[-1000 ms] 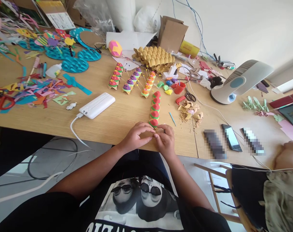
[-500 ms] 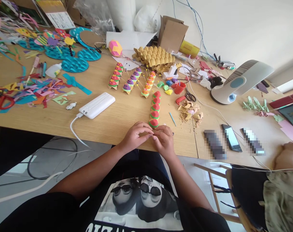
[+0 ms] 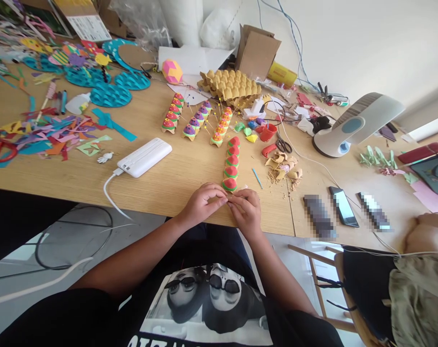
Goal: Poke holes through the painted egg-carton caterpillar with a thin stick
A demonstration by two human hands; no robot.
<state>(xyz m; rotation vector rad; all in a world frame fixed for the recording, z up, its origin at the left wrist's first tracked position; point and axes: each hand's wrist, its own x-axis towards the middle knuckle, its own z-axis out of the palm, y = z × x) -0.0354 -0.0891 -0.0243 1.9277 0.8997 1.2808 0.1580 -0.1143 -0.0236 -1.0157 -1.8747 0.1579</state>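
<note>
My left hand (image 3: 207, 202) and my right hand (image 3: 245, 210) meet at the table's front edge, thumbs and fingertips pinched together. Whatever lies between the fingertips is too small or hidden to name. Just beyond them stands an egg-carton strip (image 3: 232, 161) with a row of red-topped, green-rimmed cups, its near end close to my fingers. Farther back are three more decorated strips: a red and green one (image 3: 173, 113), a purple one (image 3: 197, 120) and an orange one (image 3: 222, 126), with pins sticking out around them. A thin blue stick (image 3: 257, 178) lies right of the near strip.
A white power bank (image 3: 145, 157) with a cable lies at left, near paper scraps (image 3: 56, 137). Scissors (image 3: 284, 143), torn carton pieces (image 3: 284, 166), clay lumps (image 3: 247, 131) and a fan (image 3: 356, 125) are at right. Another person's arm (image 3: 426, 233) rests beside the phones (image 3: 343, 206).
The fingers of my right hand have shifted slightly while both hands stay together at the same spot. The view has turned a little; the strips have not moved.
</note>
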